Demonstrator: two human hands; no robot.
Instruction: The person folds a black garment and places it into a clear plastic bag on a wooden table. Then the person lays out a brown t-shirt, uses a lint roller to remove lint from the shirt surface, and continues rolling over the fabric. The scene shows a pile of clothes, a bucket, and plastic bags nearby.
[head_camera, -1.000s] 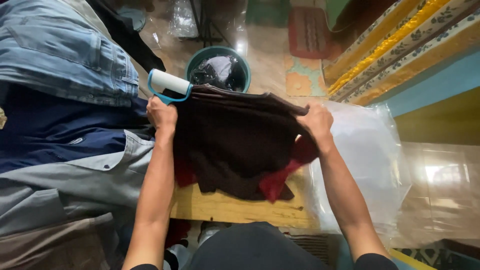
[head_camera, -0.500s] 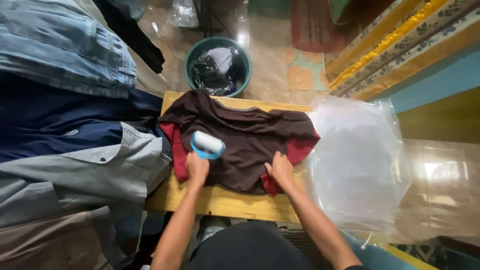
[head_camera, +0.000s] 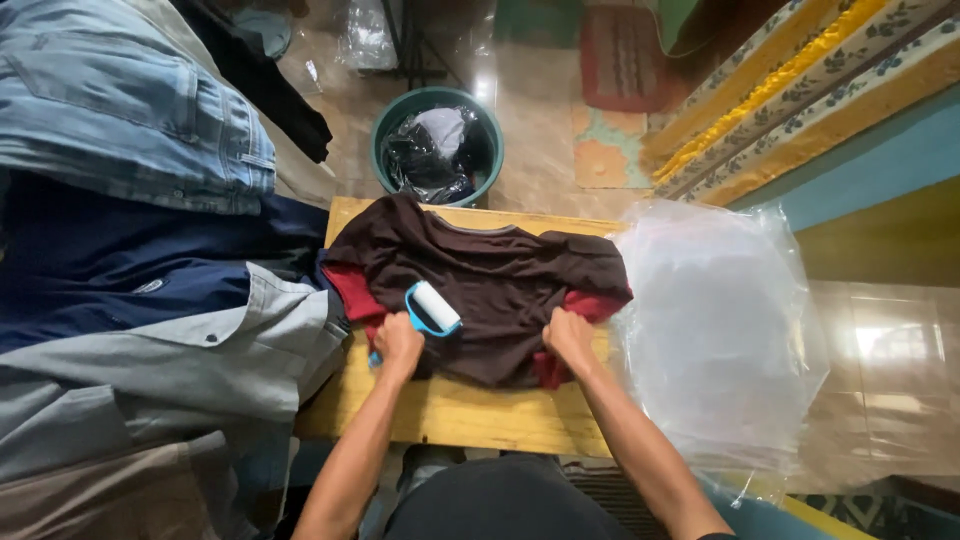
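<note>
A dark brown shirt with red sleeves (head_camera: 480, 285) lies folded on a small yellow wooden table (head_camera: 470, 415). My left hand (head_camera: 397, 347) holds a lint roller (head_camera: 432, 308) with a white roll and a blue handle, and the roll rests on the shirt's near left part. My right hand (head_camera: 570, 340) presses down on the shirt's near right edge, fingers curled on the cloth.
Stacked clothes lie at the left: jeans (head_camera: 120, 110), a navy garment (head_camera: 120, 270), a grey shirt (head_camera: 170, 370). A green bin with a black bag (head_camera: 437, 145) stands beyond the table. Clear plastic bags (head_camera: 720, 330) lie at the right, patterned mattresses (head_camera: 800, 90) behind.
The shirt, held up by both hands a second ago, now lies on the table. My hands have come down to its near edge, and the lint roller rests on the cloth.
</note>
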